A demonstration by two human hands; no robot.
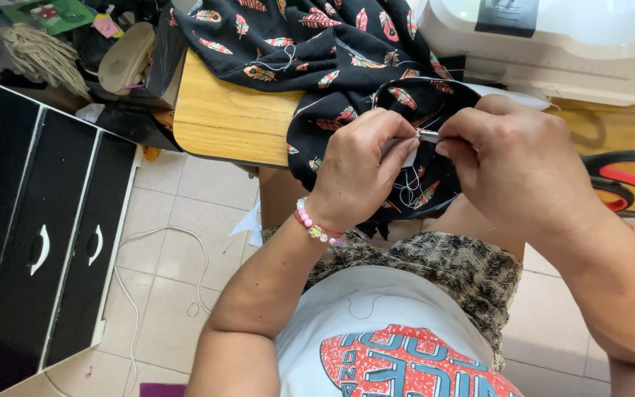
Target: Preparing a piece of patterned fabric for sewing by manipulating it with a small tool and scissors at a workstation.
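Printed grey shirt (398,345) and a patterned lap cloth (442,268) fill the lower foreground, closest to the lens. Above them, the left hand (358,173), wearing a beaded bracelet (317,224), pinches a fold of black fabric with a feather print (317,44) between thumb and fingers. The right hand (519,165) is closed around a small metal tool (428,136), its tip just showing between the two hands; whether it is a seam ripper or small snips cannot be told. Loose white threads (409,187) hang from the worked fold, which is held off the front edge of the bench (222,121) while the rest of the garment lies across its top.

Risks, as judged: the pointed tip sits right against the left fingertips, so a slip could prick them or nick the cloth; the hanging weight could drag the garment off the edge.

A white sewing machine (553,44) stands at the bench's far right corner, with red-handled scissors (626,180) near its right edge. A black cabinet (38,235) stands to the left on a tiled floor (178,250) crossed by a white cable (134,294).
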